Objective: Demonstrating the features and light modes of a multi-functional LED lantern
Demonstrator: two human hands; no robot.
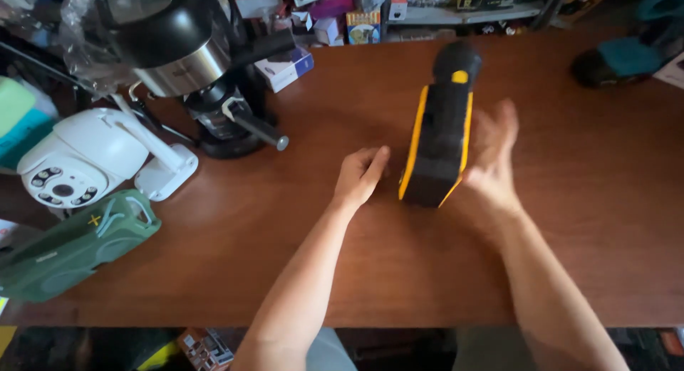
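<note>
Brown wooden tabletop [570, 221]: your right hand [491, 157], fingers open, rests against the black-and-yellow work light [438, 139]; your left hand [360, 175], loosely curled and empty, lies just beside it.

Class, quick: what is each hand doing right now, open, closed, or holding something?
Left hand: loosely curled, empty, resting on the table beside the black and yellow device.
Right hand: open, flat against the device's side, not gripping.

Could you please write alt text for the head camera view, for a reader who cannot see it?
Two bare hands flank a black and yellow flashlight-like device on a brown wooden table: the right hand open against its side, the left hand beside it. A white security camera sits far left.
</note>
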